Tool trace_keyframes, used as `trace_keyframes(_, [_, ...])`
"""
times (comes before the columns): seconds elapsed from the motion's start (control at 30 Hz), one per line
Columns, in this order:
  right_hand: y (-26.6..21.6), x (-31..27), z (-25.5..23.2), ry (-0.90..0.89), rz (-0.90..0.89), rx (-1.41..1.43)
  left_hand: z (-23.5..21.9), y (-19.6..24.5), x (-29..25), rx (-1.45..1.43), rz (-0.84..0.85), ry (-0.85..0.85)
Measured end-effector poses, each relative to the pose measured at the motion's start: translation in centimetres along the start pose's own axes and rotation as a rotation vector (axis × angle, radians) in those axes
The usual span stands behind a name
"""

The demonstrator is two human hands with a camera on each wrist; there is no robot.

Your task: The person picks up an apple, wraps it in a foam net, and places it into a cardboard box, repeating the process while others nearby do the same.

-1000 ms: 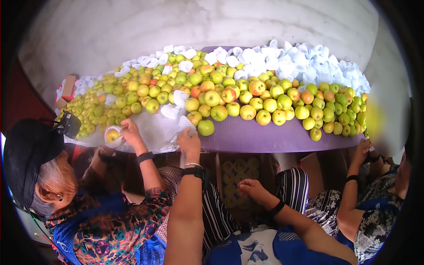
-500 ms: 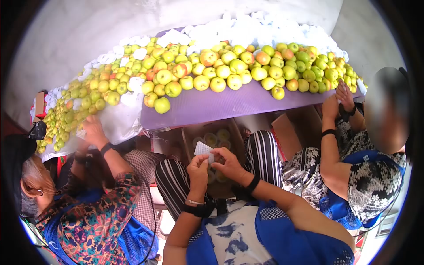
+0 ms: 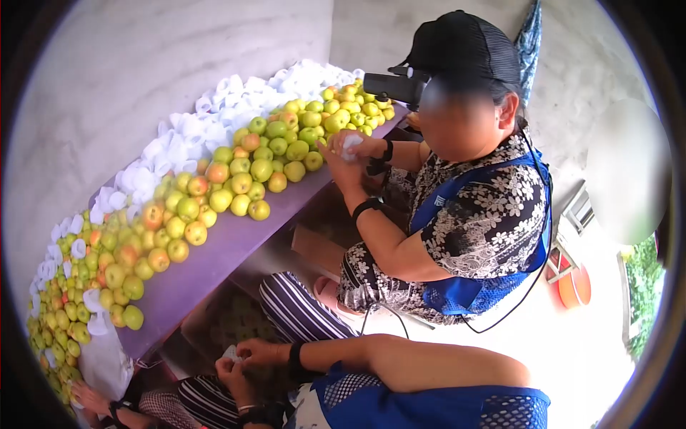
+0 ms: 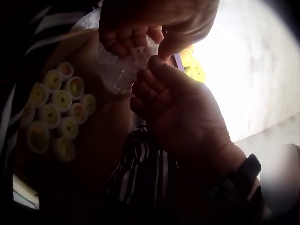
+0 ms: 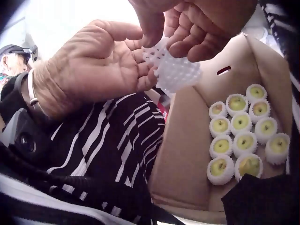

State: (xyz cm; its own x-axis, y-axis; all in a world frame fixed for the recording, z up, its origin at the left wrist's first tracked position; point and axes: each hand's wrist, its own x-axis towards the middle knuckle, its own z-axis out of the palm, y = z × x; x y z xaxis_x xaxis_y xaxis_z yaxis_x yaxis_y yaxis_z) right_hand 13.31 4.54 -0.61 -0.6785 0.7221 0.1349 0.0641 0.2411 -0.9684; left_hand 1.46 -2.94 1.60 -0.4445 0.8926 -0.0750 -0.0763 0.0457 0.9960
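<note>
A white foam fruit net [image 5: 178, 74] is pinched between both hands at lap height. In the right wrist view my left hand [image 5: 96, 65] holds it from the left, thumb and fingertips at its edge. My right hand [image 5: 201, 28] comes from above, fingers curled at the net's upper edge. The left wrist view shows the net [image 4: 117, 72] hanging flattened and see-through below the left hand [image 4: 154, 23], with the right hand [image 4: 183, 108] beside it. Seen from the head, left hand [image 3: 234, 380] and right hand [image 3: 259, 352] meet close together at the lower left.
A cardboard box [image 5: 183, 154] beside the knees holds several apples [image 5: 240, 122] in foam nets. Loose apples [image 3: 239, 182] and piled white nets [image 3: 179, 143] cover much of the purple-topped table [image 3: 193, 275]. Another person [image 3: 443, 214] sits at the right; another's hand [image 3: 93, 400] shows lower left.
My left hand has come back from the table edge to the lap with a net, where the right hand has joined it. The head view has swung right toward the neighbouring person.
</note>
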Motion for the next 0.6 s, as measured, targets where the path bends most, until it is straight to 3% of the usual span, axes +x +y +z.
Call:
trace_keyframes(0.17, [-1.4, 0.0, -0.7, 0.04, 0.048, 0.242, 0.9, 1.9, -0.6, -0.176, -0.034, -0.032])
trace_keyframes(0.23, [-3.0, -0.1, -1.2, 0.002, 0.288, 0.396, 0.7, 1.9, -0.6, -0.187, -0.092, -0.01])
trace_keyframes(0.33, [-3.0, 0.1, -1.3, -0.063, 0.328, 0.409, 0.8, 2.5, -1.0, -0.179, -0.077, -0.027])
trace_keyframes(0.47, [-1.5, 0.1, -1.1, -0.053, 0.305, 0.446, 0.8, 2.4, -0.8, -0.202, -0.089, -0.021])
trace_keyframes(0.53, [-1.8, -0.1, -1.4, -0.071, 0.182, 0.417, 0.6, 3.1, -0.9, -0.14, -0.124, -0.082])
trace_keyframes(0.57, [0.5, 0.5, -0.4, -0.011, 0.324, 0.513, 0.2, 3.0, -1.0, -0.111, -0.052, -0.067])
trace_keyframes(0.6, [0.0, 0.6, -1.2, 0.049, 0.135, 0.155, 0.1, 2.4, -0.6, -0.071, 0.021, -0.04])
